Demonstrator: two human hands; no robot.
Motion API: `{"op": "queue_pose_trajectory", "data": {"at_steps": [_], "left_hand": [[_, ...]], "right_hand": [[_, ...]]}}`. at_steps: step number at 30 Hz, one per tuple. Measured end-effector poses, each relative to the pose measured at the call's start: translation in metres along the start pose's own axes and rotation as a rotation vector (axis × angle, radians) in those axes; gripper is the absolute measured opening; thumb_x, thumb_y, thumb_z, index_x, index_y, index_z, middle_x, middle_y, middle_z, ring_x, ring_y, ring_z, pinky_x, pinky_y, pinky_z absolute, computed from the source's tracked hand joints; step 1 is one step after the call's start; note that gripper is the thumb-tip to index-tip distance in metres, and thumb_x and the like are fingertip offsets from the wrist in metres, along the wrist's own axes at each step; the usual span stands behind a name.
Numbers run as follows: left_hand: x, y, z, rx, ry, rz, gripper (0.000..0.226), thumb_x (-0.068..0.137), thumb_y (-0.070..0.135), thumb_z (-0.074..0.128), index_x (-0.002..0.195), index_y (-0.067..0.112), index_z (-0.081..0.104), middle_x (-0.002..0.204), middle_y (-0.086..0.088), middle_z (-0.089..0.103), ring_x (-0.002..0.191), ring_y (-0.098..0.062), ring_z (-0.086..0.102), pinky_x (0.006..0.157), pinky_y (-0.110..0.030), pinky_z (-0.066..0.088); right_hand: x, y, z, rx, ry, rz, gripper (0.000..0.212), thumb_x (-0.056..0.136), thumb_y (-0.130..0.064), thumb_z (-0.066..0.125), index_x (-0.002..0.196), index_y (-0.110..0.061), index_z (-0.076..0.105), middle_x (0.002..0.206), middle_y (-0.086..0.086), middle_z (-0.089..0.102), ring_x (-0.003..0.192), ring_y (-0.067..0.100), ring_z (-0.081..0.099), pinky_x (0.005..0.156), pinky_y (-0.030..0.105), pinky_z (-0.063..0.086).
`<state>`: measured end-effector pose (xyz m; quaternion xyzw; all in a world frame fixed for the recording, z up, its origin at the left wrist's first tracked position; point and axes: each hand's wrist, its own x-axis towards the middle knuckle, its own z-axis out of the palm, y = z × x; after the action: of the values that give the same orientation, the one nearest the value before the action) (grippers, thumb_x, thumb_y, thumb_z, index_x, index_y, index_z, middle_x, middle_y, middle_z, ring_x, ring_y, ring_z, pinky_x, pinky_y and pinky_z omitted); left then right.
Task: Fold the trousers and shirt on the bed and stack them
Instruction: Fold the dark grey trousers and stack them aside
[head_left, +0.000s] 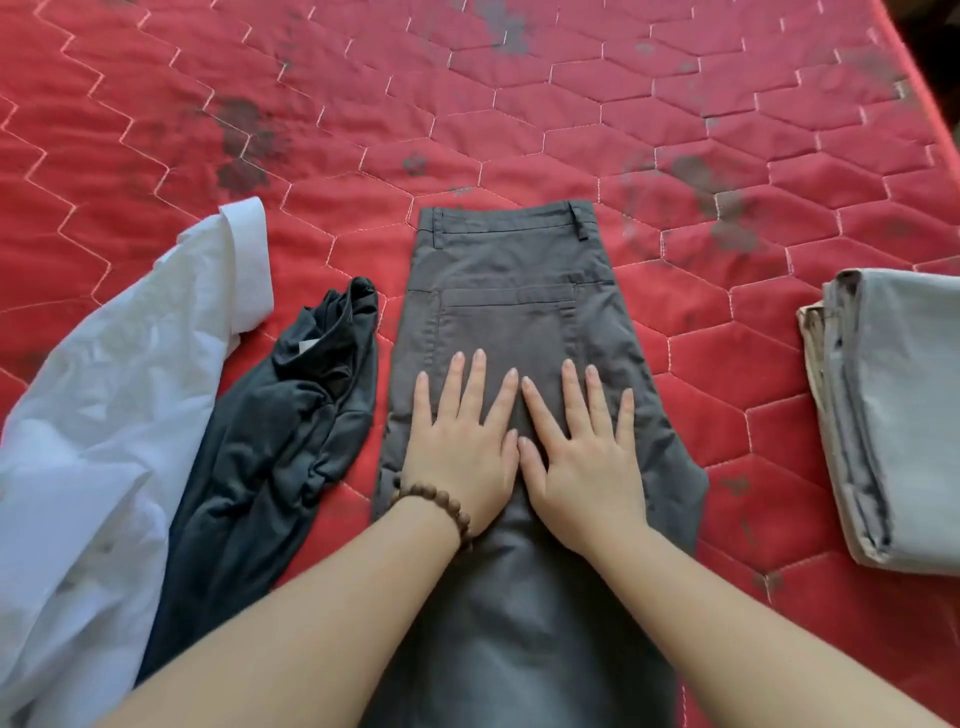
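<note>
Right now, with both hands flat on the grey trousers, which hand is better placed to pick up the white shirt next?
Probably the left hand: the crumpled white shirt lies on its side of the grey trousers, while the right hand would have to cross over.

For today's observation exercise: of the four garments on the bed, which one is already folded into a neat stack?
The light grey garment at the right edge. The white shirt and dark garment lie crumpled; the grey trousers lie flat.

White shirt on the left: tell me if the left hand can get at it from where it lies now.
Probably yes. The left hand lies flat on the grey trousers, holding nothing, and the white shirt is on its own side. Only the crumpled dark garment lies between them, low enough to reach over.
</note>
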<state>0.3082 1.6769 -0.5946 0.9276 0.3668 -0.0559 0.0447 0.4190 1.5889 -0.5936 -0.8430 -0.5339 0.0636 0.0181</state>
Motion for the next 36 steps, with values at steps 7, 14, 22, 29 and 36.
{"op": "queue_pose_trajectory", "data": {"at_steps": [7,14,22,29,36], "left_hand": [[-0.101,0.015,0.012,-0.024,-0.049,-0.037,0.068,0.091,0.053,0.011,0.15,0.03,-0.012,0.158,-0.012,-0.016,0.144,-0.032,-0.02,0.115,-0.055,-0.01],[-0.2,0.034,0.014,-0.039,-0.101,-0.032,0.065,0.089,0.048,0.011,0.151,0.028,0.005,0.159,-0.014,0.0,0.146,-0.035,-0.003,0.117,-0.055,0.007],[-0.31,0.053,0.029,-0.061,-0.086,-0.005,0.065,0.09,0.051,0.026,0.149,0.023,0.027,0.157,-0.013,0.018,0.145,-0.033,0.014,0.111,-0.053,0.017],[-0.407,0.073,0.045,-0.046,-0.059,-0.082,0.066,0.09,0.054,0.023,0.15,0.027,0.021,0.158,-0.011,0.015,0.146,-0.035,0.009,0.113,-0.056,0.018],[-0.485,0.089,0.042,-0.225,0.003,-0.156,0.057,0.087,0.035,0.053,0.142,0.021,0.044,0.151,-0.014,0.034,0.139,-0.046,0.025,0.109,-0.056,0.031]], "right_hand": [[-0.103,-0.012,0.007,0.01,-0.033,0.057,0.065,0.09,-0.058,0.027,0.15,-0.034,0.021,0.159,0.014,0.012,0.147,0.037,0.007,0.115,0.06,0.007],[-0.204,-0.039,0.015,-0.012,-0.073,0.032,0.06,0.092,-0.053,0.029,0.149,-0.033,0.026,0.158,0.014,0.019,0.146,0.034,0.013,0.113,0.061,0.011],[-0.308,-0.049,0.023,0.02,-0.095,0.027,0.061,0.092,-0.053,0.032,0.149,-0.033,0.027,0.159,0.011,0.018,0.147,0.028,0.011,0.112,0.061,0.014],[-0.404,-0.051,0.027,0.009,-0.123,-0.008,0.062,0.095,-0.054,0.026,0.151,-0.03,0.02,0.16,0.011,0.01,0.148,0.03,0.005,0.115,0.053,0.012],[-0.462,-0.059,0.015,0.33,-0.131,0.03,0.058,0.098,-0.031,0.047,0.151,-0.024,0.026,0.161,0.009,-0.001,0.149,0.024,-0.003,0.121,0.036,0.006]]}}
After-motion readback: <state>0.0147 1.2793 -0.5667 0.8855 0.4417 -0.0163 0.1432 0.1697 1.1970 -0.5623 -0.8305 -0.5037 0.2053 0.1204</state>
